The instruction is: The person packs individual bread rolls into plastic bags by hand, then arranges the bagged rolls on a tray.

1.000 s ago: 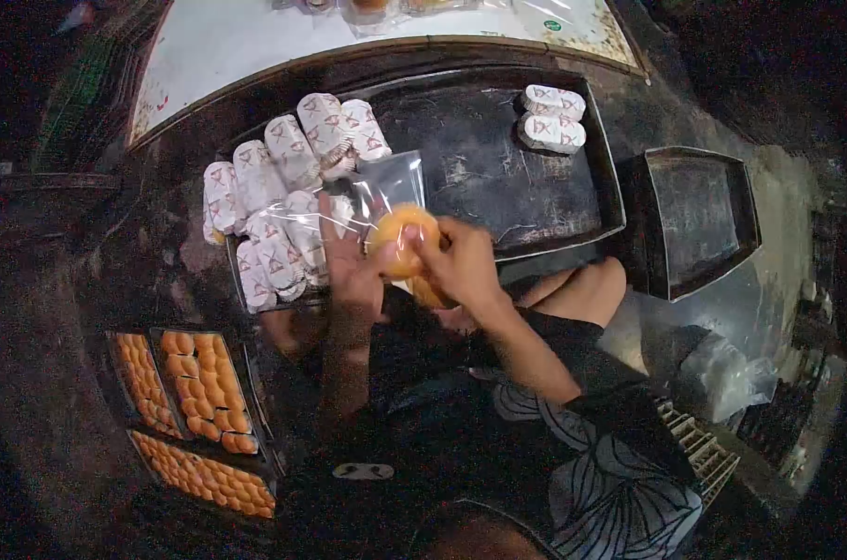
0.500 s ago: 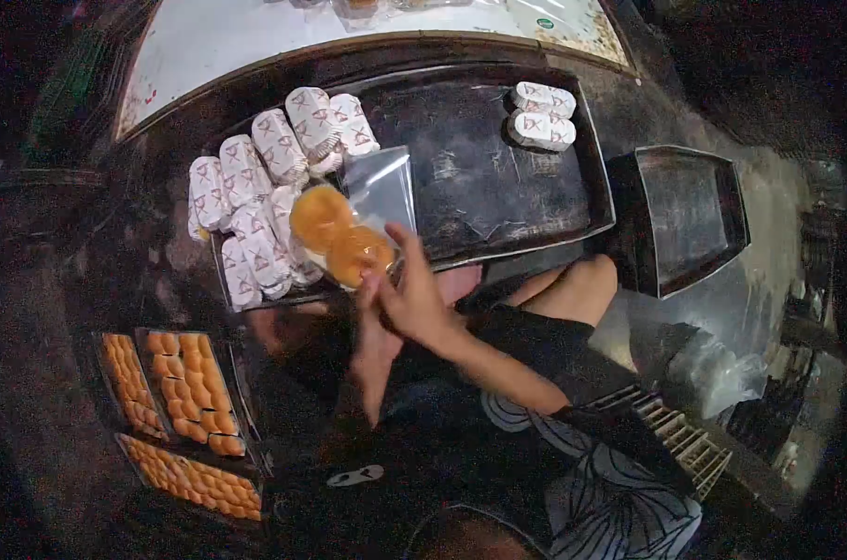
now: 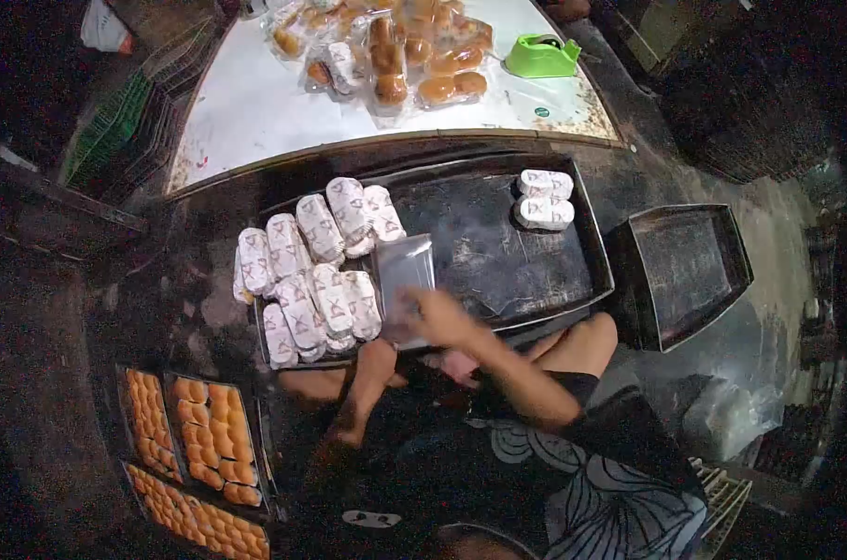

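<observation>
Clear plastic bags (image 3: pixel 407 259) lie flat in the large black tray (image 3: pixel 508 325), beside the paper-wrapped buns. My right hand (image 3: pixel 439 317) is over the lower part of these bags, its fingers smeared by motion. Just left of it, at the tray's near edge, my left hand (image 3: pixel 377 358) looks closed; what its fingers hold, if anything, is hidden. Several buns in printed white paper (image 3: pixel 332 297) fill the tray's left end. A small stack of wrapped buns (image 3: pixel 545 200) sits in its far right corner.
On the white table (image 3: pixel 246 112) beyond are bagged buns (image 3: pixel 386 61) and a green tape dispenser (image 3: pixel 541 58). An open black box (image 3: pixel 690 271) stands at right, near a bundle of clear plastic (image 3: pixel 730 413). Trays of golden buns (image 3: pixel 216 434) lie at lower left.
The pair of golden buns in my hands is gone from them. My right hand has moved down onto the bags, and the hands are apart. The view has tilted up, showing more table.
</observation>
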`<control>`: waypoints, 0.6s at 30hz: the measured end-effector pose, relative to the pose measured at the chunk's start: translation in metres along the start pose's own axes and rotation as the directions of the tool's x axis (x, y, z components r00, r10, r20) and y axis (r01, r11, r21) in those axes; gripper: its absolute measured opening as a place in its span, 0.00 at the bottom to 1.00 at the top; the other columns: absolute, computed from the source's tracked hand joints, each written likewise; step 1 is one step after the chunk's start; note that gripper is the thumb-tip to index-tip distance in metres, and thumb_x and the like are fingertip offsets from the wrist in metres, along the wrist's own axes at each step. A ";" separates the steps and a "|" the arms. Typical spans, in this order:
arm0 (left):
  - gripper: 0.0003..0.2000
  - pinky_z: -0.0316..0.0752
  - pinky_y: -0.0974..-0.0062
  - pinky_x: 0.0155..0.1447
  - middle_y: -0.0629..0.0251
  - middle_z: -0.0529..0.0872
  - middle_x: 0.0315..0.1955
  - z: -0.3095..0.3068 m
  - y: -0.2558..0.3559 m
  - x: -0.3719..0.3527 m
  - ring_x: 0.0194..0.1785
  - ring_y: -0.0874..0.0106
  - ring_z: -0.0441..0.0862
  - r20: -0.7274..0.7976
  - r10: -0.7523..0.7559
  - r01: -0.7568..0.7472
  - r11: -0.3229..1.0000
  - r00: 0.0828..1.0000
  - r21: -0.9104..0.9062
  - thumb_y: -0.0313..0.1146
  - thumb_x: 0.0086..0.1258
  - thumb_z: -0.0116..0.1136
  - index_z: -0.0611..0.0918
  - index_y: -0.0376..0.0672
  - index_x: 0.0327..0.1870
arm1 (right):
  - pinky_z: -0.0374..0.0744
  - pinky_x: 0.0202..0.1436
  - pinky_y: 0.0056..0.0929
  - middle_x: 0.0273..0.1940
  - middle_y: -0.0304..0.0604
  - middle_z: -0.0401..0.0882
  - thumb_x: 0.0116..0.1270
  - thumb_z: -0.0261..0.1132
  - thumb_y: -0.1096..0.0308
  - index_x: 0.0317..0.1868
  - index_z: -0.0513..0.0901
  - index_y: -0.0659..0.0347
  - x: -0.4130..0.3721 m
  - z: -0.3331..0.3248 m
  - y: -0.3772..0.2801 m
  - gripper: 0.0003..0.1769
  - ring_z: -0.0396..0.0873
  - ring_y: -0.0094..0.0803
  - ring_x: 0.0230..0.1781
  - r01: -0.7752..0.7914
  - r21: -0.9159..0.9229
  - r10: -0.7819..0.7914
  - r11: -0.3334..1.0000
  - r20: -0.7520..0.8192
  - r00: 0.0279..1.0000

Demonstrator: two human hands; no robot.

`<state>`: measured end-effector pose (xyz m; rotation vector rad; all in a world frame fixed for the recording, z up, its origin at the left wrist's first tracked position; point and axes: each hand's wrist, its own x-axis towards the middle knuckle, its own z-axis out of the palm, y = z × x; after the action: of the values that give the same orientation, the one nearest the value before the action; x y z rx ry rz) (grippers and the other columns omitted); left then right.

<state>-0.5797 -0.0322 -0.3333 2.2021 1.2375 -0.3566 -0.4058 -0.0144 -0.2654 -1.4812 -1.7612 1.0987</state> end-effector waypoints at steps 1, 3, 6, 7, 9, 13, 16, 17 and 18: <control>0.14 0.73 0.65 0.38 0.52 0.79 0.29 -0.009 0.004 -0.010 0.35 0.57 0.79 -0.049 -0.003 -0.002 0.994 0.999 -0.105 0.32 0.47 0.61 0.78 0.35 0.34 | 0.71 0.37 0.37 0.31 0.52 0.75 0.54 0.62 0.59 0.39 0.75 0.64 -0.033 0.012 0.002 0.18 0.74 0.42 0.31 -0.181 0.085 0.161 0.980 0.199 0.967; 0.08 0.73 0.64 0.34 0.54 0.80 0.23 -0.018 0.009 -0.016 0.31 0.58 0.80 -0.142 -0.018 -0.027 0.950 0.990 -0.310 0.31 0.48 0.59 0.80 0.38 0.29 | 0.68 0.30 0.39 0.23 0.52 0.70 0.56 0.61 0.62 0.33 0.72 0.66 -0.084 0.041 0.020 0.14 0.69 0.43 0.23 -0.063 0.060 0.046 0.996 0.252 0.967; 0.06 0.72 0.69 0.32 0.58 0.80 0.24 -0.025 0.035 -0.015 0.28 0.62 0.79 -0.229 0.049 -0.165 0.840 0.972 -0.517 0.29 0.51 0.58 0.81 0.40 0.29 | 0.68 0.27 0.37 0.21 0.52 0.69 0.58 0.57 0.69 0.45 0.70 0.66 -0.093 0.059 0.036 0.15 0.70 0.45 0.21 -0.170 0.069 0.178 0.983 -0.133 0.975; 0.05 0.72 0.70 0.32 0.58 0.80 0.25 -0.028 0.048 -0.014 0.28 0.63 0.79 -0.321 0.023 -0.226 0.759 0.947 -0.611 0.28 0.52 0.58 0.80 0.38 0.29 | 0.68 0.26 0.38 0.21 0.52 0.68 0.58 0.56 0.71 0.49 0.68 0.66 -0.090 0.057 0.038 0.18 0.70 0.45 0.21 -0.209 0.082 0.224 0.975 -0.279 0.934; 0.05 0.71 0.74 0.33 0.59 0.79 0.24 -0.024 0.065 -0.009 0.27 0.66 0.78 -0.443 -0.130 -0.261 0.652 0.887 -0.712 0.27 0.52 0.59 0.80 0.37 0.29 | 0.70 0.26 0.37 0.23 0.52 0.73 0.61 0.51 0.70 0.55 0.65 0.66 -0.071 0.046 0.047 0.21 0.73 0.44 0.22 -0.173 0.017 0.172 0.985 -0.244 0.954; 0.11 0.70 0.76 0.39 0.59 0.78 0.29 -0.031 0.101 -0.011 0.34 0.67 0.76 -0.482 -0.053 -0.291 0.738 0.875 -0.608 0.28 0.53 0.61 0.79 0.39 0.37 | 0.72 0.43 0.35 0.37 0.48 0.76 0.63 0.53 0.59 0.55 0.66 0.64 -0.019 0.000 0.016 0.24 0.74 0.38 0.40 0.089 0.940 0.433 0.330 -0.235 0.871; 0.21 0.68 0.70 0.52 0.56 0.74 0.42 -0.016 0.098 0.018 0.46 0.65 0.73 -0.221 -0.363 -0.388 -0.494 0.905 -0.778 0.31 0.60 0.54 0.66 0.43 0.55 | 0.71 0.49 0.34 0.43 0.48 0.76 0.63 0.54 0.56 0.55 0.65 0.64 -0.032 -0.002 0.032 0.25 0.73 0.38 0.46 0.058 0.984 0.470 0.168 -0.131 0.873; 0.22 0.67 0.67 0.55 0.56 0.73 0.44 -0.023 0.081 0.019 0.50 0.64 0.71 -0.147 -0.128 -0.185 -0.847 0.981 -0.498 0.34 0.63 0.51 0.62 0.44 0.58 | 0.70 0.50 0.35 0.45 0.48 0.74 0.63 0.54 0.56 0.56 0.64 0.64 -0.037 -0.002 0.039 0.26 0.72 0.39 0.47 -0.069 0.955 0.431 0.288 -0.065 0.900; 0.18 0.68 0.63 0.55 0.55 0.74 0.43 -0.008 0.050 0.027 0.50 0.64 0.71 0.005 -0.092 -0.064 -0.726 0.996 -0.685 0.38 0.67 0.42 0.65 0.43 0.56 | 0.69 0.52 0.35 0.47 0.49 0.73 0.62 0.55 0.56 0.56 0.63 0.65 -0.041 -0.001 0.047 0.27 0.71 0.40 0.48 -0.187 0.894 0.398 0.407 0.011 0.918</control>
<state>-0.5233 -0.0289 -0.3219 0.0637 0.6802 0.8651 -0.3732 -0.0520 -0.3032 -1.1256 -0.5029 1.6233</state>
